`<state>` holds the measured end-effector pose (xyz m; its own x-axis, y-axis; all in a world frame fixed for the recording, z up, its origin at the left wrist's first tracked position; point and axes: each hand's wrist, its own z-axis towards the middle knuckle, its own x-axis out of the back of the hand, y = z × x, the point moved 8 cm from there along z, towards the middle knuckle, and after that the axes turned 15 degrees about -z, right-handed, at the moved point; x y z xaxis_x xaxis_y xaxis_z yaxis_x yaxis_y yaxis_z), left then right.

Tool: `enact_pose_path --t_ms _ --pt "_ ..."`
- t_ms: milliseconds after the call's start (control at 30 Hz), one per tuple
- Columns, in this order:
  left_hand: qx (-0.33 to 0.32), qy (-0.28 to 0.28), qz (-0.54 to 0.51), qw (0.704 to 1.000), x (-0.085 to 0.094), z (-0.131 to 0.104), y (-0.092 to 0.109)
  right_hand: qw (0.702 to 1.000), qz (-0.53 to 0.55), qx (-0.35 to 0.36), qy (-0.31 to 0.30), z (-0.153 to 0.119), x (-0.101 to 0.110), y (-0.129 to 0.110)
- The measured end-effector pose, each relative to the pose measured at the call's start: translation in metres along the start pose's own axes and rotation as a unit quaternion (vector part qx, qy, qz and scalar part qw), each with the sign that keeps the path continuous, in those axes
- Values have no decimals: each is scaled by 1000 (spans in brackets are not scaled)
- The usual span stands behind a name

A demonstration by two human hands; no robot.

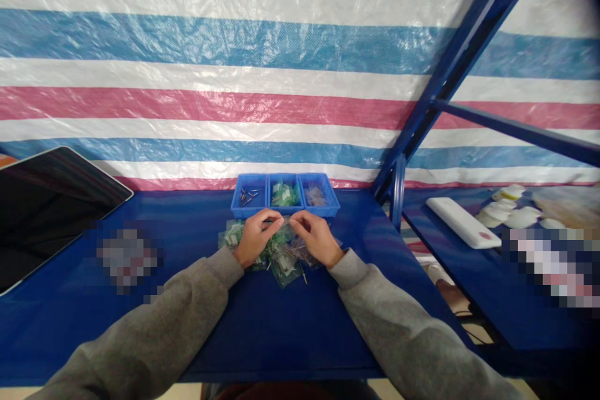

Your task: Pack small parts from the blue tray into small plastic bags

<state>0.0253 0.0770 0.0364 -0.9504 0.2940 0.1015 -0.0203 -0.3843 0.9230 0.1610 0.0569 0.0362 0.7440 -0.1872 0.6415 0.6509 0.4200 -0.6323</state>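
My left hand (257,237) and my right hand (317,239) face each other over a pile of small clear and green bags (284,262). The fingers of both are pinched on a small clear bag (287,220), which spans the narrow gap between the fingertips. Just beyond them stand three blue bins side by side. Several thin metal pieces lie in the left bin (250,195), green bags with white pieces in the middle bin (284,192), and clear bags in the right bin (319,195). A thin pale stick (304,276) pokes out of the pile.
A large dark screen (51,212) lies at the left, beside a pixelated patch. Blue metal beams (440,87) rise at the right. On another blue table (473,281) are a white box-like device (462,222) and white round items (510,212). Striped sheeting (210,100) hangs behind.
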Motion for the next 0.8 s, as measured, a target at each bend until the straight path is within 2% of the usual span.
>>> enact_pose_path --t_ms 167,367,533,800 --pt "6 -26 5 1000 -5 -1 0 999 28 -21 17 -1 1 4" --pt "0 -12 1 1000 -2 -1 2 999 41 -17 5 0 1 3" --pt "24 -4 -15 1000 0 -2 -3 999 49 -4 -12 -1 1 -2" --pt "40 -11 -36 998 -3 -2 -6 996 85 -15 0 0 -1 3"
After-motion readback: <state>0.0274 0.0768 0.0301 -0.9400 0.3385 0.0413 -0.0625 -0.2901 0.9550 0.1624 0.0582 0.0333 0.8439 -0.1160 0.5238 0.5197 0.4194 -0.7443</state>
